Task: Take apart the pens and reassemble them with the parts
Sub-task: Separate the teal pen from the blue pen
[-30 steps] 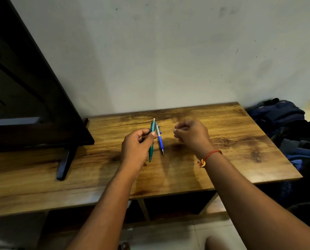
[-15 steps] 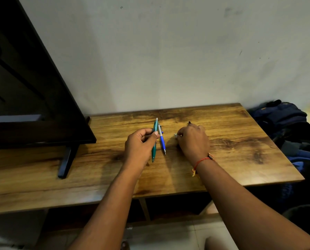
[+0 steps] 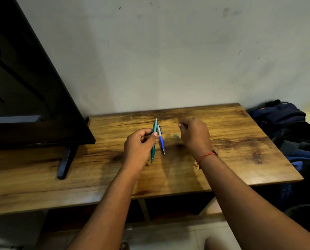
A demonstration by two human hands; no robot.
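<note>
One teal pen [image 3: 153, 150] and one blue pen [image 3: 161, 143], two in all, hung above the wooden table [image 3: 240, 141]. On it sat one small teal part [image 3: 176, 135] and one television [image 3: 33, 105]; beside it, one navy backpack [image 3: 280, 114].

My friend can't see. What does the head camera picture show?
A left hand holds a green pen and a blue pen over a wooden table. The right hand hovers near a small teal piece on it.
</note>
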